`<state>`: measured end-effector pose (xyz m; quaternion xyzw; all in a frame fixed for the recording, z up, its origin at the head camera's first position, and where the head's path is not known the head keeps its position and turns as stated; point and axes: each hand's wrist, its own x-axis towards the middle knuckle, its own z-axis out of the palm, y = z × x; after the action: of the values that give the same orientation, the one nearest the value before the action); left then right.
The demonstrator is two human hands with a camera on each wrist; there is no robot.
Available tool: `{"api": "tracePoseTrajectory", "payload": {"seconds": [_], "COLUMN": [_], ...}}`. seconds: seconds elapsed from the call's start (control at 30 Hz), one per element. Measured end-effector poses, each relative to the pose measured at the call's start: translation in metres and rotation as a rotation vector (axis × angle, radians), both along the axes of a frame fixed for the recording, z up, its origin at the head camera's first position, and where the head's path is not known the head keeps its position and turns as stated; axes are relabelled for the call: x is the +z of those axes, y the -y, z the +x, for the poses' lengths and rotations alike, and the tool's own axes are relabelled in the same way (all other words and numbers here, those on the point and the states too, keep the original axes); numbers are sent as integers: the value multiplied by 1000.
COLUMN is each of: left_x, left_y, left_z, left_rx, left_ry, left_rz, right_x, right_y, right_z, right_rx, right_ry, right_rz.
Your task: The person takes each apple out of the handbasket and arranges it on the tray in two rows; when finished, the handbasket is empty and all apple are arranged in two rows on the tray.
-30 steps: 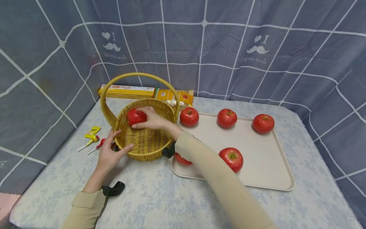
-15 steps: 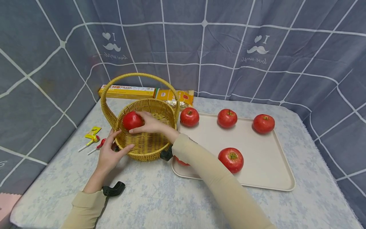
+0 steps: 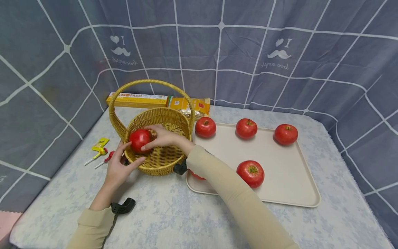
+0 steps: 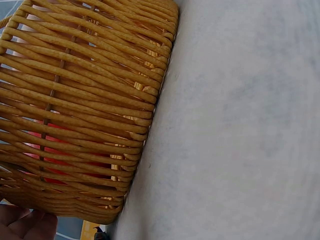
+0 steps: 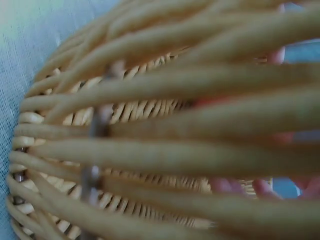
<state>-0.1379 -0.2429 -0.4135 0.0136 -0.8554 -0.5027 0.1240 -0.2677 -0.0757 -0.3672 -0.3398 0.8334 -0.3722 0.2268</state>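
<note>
Inside a yellow wicker basket (image 3: 161, 170) with a tall handle, my right hand (image 3: 163, 136) holds a red apple (image 3: 140, 140) between thumb and fingers. The apple sits by the basket's left wall, and whether it touches the bottom I cannot tell. My left hand (image 3: 120, 166) grips the basket's near left side, with the thumb along the front and the fingers toward the left. In the left wrist view, the apple's red (image 4: 65, 157) shows through the weave, and left fingers (image 4: 30, 225) lie against the wall. Blurred weave (image 5: 175, 155) fills most of the right wrist view.
Right of the basket, a beige tray (image 3: 286, 173) carries several red apples (image 3: 246, 128); my right sleeve partly hides one. Behind the basket lie a pasta box (image 3: 140, 100) and an orange packet (image 3: 199, 106). Lollipops (image 3: 101, 151) and a yellow wrapper (image 3: 101, 142) lie to its left.
The right hand has moved the apple left and nearer to me within the basket. The left hand and the basket stay in place.
</note>
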Motion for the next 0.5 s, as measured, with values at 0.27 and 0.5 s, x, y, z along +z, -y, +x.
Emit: {"api": "tracePoseTrajectory", "payload": {"seconds": [0.27,0.5], "left_x": [0,0], "left_y": [-1,-1], "left_z": [0,1], "left_rx": [10,7], "left_ry": [8,13], "left_rz": [17,19], "right_x": [-4,4], "right_y": [1,3], "right_z": [2,11], "right_rx": [119,156], "right_ry": [99,82], "right_rz": [-17,46]}}
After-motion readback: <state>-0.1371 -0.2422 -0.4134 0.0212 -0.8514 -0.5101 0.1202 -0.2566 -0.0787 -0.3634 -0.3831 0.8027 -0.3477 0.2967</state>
